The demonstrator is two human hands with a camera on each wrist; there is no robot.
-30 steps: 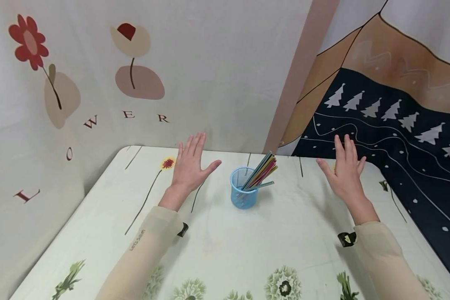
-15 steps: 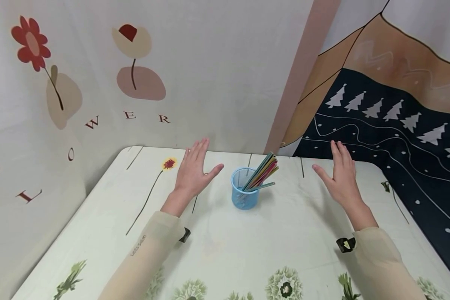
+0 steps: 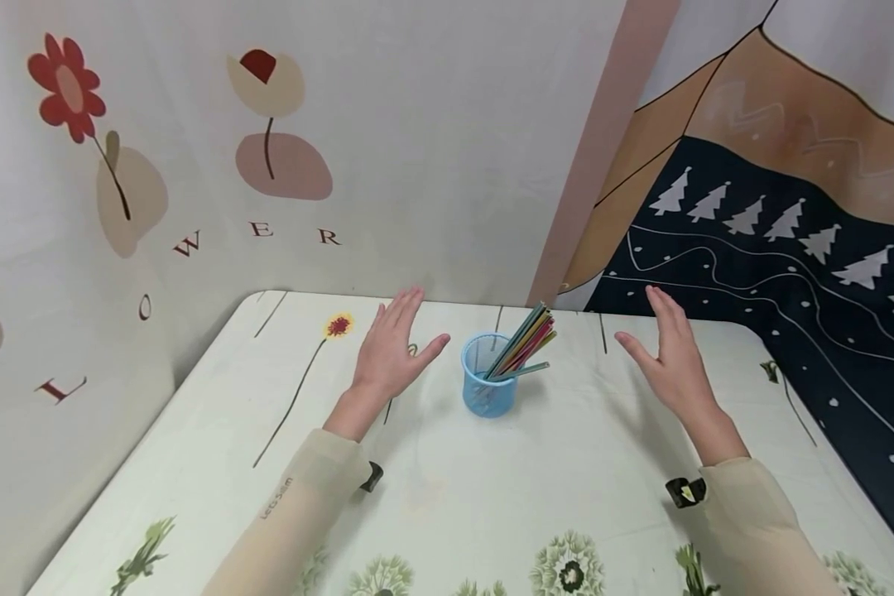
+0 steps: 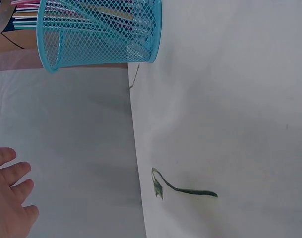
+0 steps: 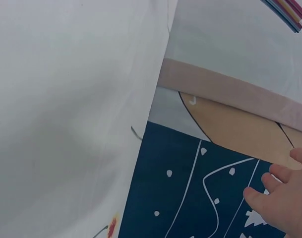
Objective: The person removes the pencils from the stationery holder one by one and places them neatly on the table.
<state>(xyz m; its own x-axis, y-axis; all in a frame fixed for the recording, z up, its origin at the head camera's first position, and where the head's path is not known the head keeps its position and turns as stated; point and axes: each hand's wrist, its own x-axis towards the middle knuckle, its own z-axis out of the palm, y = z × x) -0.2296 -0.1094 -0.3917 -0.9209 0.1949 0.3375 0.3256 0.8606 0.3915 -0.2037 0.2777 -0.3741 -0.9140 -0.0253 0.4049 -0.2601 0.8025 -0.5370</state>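
Note:
A blue mesh pen cup (image 3: 488, 389) stands upright on the table. Several thin coloured sticks (image 3: 523, 341) lean out of it to the right, one much lower than the others; their exact kind is hard to tell. To the left of the cup, my left hand (image 3: 391, 352) is held above the table with straight fingers and the thumb spread toward the cup. My right hand (image 3: 674, 364) is raised farther off on the right side, its thumb also pointing inward. Neither hand touches anything. The left wrist view shows the cup's mesh wall (image 4: 101, 34) up close.
A white tablecloth (image 3: 432, 480) with printed flowers covers the table. Behind it hangs a pale curtain (image 3: 432, 149) with flower prints, and on the right a dark cloth (image 3: 775, 290) with printed trees. Both wrists carry a small black device (image 3: 687, 492).
Both hands have lowered slightly and drawn inward toward the cup, turning their palms more to face each other. The cup and sticks stay in place on the table.

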